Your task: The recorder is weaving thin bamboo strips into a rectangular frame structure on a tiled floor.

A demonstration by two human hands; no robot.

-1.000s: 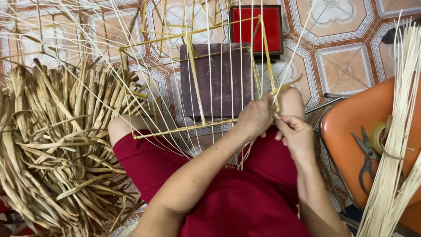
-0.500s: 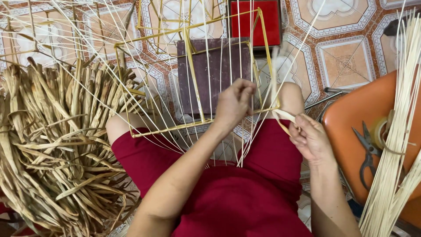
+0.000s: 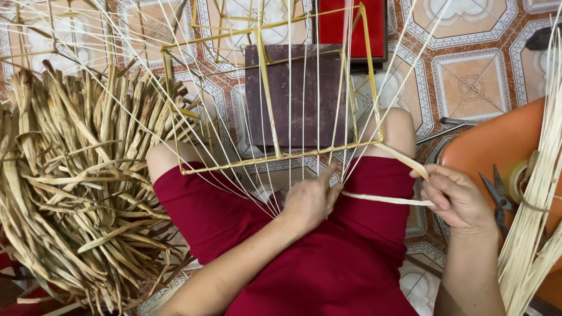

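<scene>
Head view recorded a flat pale weaving strip (image 3: pixel 386 199) stretched taut between the two hands, just below the lower bar of a yellow wire frame (image 3: pixel 281 155) propped over the person's lap. The left hand (image 3: pixel 310 202) lay flat against the thin white strands (image 3: pixel 293 105) where they converged under that bar, fingers extended and lightly curled, pressing the strip's near end in place rather than gripping it. The right hand (image 3: pixel 456 199) was closed in a pinch on the strip's free end, off to the right of the frame.

Judged step: a weft strip was being threaded and drawn tight across the strands at the frame's base. The next move would call for steady tension from the right hand while the left guides the strip over and under successive strands without displacing them.

Against the earlier frames, both hands sat lower: the left had dropped from the frame's right upright to the strand base, and the right had pulled outward, lengthening the strip.

Surroundings: a heap of dried flat leaves (image 3: pixel 76 187) lay at left, a dark box (image 3: pixel 298 93) and a red box (image 3: pixel 351 26) rested on the tiled floor (image 3: pixel 468 76), and scissors (image 3: pixel 497 190) lay on an orange stool (image 3: pixel 497 146) beside a bundle of pale reeds (image 3: pixel 535 199).
</scene>
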